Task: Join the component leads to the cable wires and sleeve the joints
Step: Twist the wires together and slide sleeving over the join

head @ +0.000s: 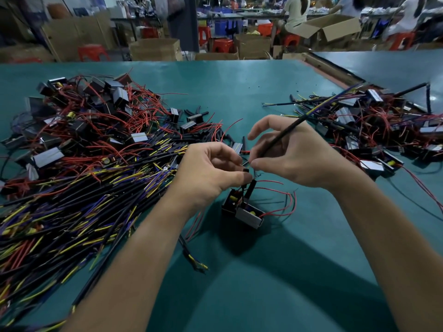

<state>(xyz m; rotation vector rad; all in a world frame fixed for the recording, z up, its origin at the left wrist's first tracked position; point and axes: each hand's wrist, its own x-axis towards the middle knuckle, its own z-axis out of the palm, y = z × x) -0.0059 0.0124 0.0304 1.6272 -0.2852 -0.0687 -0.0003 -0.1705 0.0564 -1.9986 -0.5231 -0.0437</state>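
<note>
A small black box component (244, 209) with a silver face and red leads hangs just above the green table, below my two hands. My left hand (211, 173) pinches its thin leads and a short black sleeve (251, 188) at the top. My right hand (294, 156) pinches the stripped end of a black cable (311, 113), which runs up and to the right past my fingers. The fingertips of both hands meet at the joint, which they mostly hide.
A big heap of black cables with yellow and purple wires (79, 202) fills the left side, with boxed components and red leads (96, 116) behind it. Another pile of joined pieces (374, 125) lies at the right. Loose black sleeves (203, 130) lie between.
</note>
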